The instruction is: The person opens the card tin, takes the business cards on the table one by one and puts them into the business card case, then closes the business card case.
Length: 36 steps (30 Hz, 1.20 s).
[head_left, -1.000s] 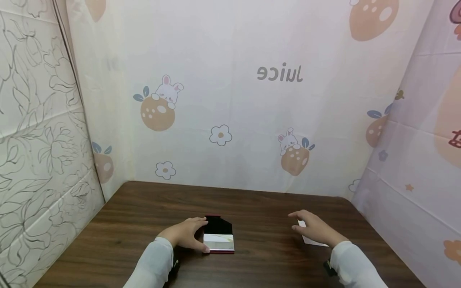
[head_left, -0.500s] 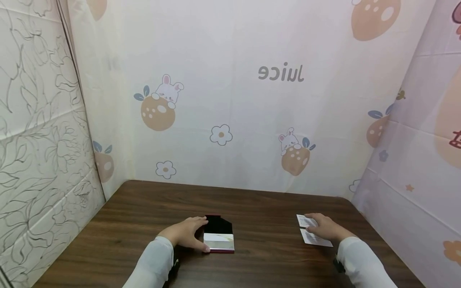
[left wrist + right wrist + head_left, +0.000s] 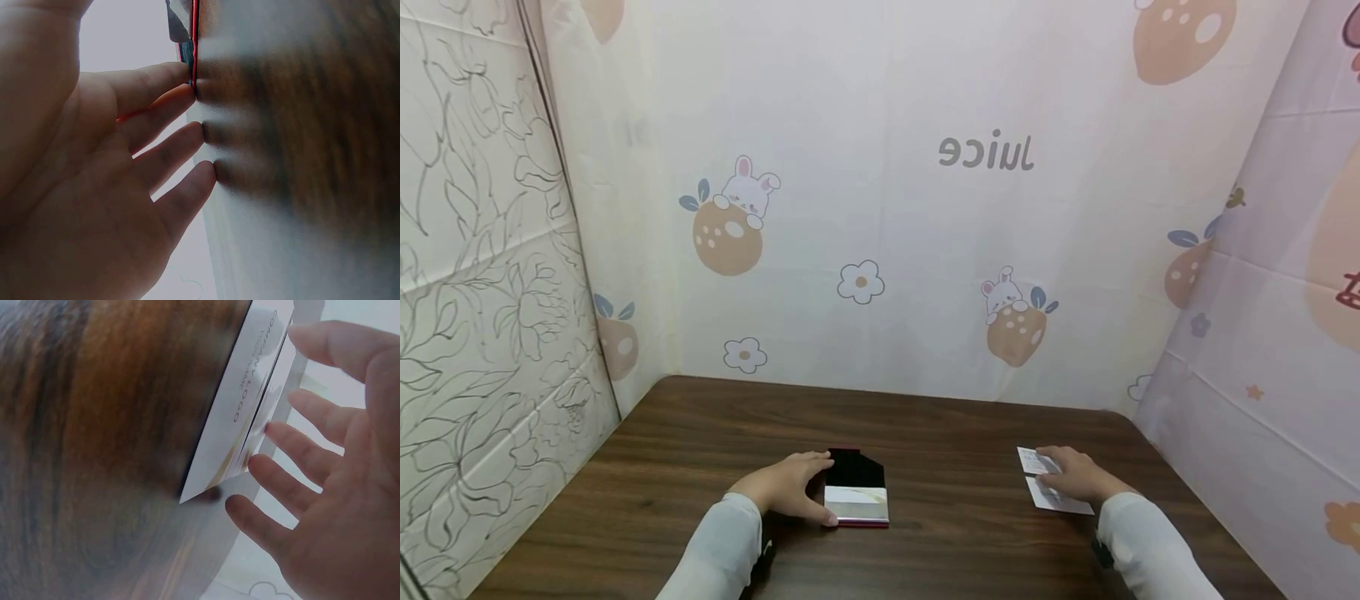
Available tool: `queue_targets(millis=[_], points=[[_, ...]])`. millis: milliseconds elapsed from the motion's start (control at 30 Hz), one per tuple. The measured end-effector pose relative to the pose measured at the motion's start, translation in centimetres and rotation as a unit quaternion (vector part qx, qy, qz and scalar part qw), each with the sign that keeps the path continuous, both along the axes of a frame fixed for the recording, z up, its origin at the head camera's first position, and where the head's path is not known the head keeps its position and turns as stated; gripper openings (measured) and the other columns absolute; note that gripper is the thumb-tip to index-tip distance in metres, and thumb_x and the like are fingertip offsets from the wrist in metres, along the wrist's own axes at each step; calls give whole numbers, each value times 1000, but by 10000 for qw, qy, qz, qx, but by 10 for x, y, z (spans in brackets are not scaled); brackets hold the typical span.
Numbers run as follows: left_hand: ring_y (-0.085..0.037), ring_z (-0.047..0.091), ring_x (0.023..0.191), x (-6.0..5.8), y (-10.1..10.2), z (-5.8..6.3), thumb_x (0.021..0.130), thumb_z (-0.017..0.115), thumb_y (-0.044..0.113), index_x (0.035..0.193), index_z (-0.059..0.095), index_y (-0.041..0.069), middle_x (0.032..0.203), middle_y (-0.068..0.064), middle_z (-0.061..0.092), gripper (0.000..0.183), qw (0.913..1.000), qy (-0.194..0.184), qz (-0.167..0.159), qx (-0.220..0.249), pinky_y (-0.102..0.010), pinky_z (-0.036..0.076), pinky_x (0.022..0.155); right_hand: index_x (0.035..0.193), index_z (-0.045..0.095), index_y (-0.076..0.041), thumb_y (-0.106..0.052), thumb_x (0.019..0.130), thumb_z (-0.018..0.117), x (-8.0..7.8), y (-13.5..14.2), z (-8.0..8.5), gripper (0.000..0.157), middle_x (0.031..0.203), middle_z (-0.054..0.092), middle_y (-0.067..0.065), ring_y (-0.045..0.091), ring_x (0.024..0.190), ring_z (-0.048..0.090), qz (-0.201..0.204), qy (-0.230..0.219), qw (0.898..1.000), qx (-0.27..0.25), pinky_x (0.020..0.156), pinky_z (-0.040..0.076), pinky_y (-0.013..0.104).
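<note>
The card case [image 3: 853,469], black with red edges, lies on the tabletop [image 3: 951,500] with what looks like white-and-gold printed card [image 3: 857,494] showing in its near half; its shell is probably stiff and light, and the shiny silvery part may be slippery. The left hand [image 3: 786,486] touches the left side of the card case, thumb at the near corner and index finger at the far one, fingers spread and nearly straight; those two corners look a sound hold, since light pressure there should steady the case without bending its contents. Well apart to the right of the card case, two business cards lie one beyond the other, a far card [image 3: 1030,461] and a near card [image 3: 1051,498]. The right hand [image 3: 1084,475] is over their right-hand parts, fingers loosely parted and gripping nothing; whether any fingertip presses on them I cannot tell. They should be very light, flexible and easily creased, and, lying flat, best slid under a fingertip or pinched by an edge.
</note>
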<state>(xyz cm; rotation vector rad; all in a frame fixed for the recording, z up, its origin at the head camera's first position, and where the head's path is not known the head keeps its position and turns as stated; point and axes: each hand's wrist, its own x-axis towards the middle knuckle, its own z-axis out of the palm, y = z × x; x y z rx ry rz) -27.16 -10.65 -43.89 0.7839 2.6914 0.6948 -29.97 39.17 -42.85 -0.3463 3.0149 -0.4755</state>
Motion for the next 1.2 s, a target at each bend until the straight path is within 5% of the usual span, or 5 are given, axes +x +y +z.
queue_targets(millis=[200, 467, 900, 1200], points=[[-37, 32, 144, -2, 0, -1, 79, 82, 51, 150, 45, 6, 156, -14, 37, 93, 10000, -10, 26, -14, -58, 35, 109, 128, 57, 11, -21, 90, 73, -7, 6, -2, 52, 123, 55, 37, 58, 117, 48, 51, 240, 9997, -86, 93, 41, 67], [-37, 32, 144, -2, 0, -2, 79, 82, 52, 150, 45, 6, 157, -13, 37, 93, 10000, -23, 22, 9, -58, 35, 109, 139, 49, 9, -30, 93, 72, -17, 11, -1, 64, 139, 44, 39, 60, 128, 39, -293, -477, 9984, -68, 98, 37, 70], [-38, 32, 144, 0, 0, -2, 79, 82, 50, 150, 45, 5, 156, -14, 37, 92, 9999, -81, 39, 62, -59, 34, 109, 131, 57, 10, -36, 92, 73, -25, 6, 2, 62, 129, 50, 39, 60, 120, 44, -508, -388, 9973, 347, 95, 39, 69], [-38, 33, 143, 0, 1, -2, 78, 82, 51, 150, 45, 5, 156, -14, 38, 93, 10000, -41, 40, 48, -58, 35, 109, 121, 63, 5, -41, 85, 79, -39, 19, -4, 61, 120, 56, 33, 56, 114, 51, -918, -456, 9946, 132, 92, 43, 66]])
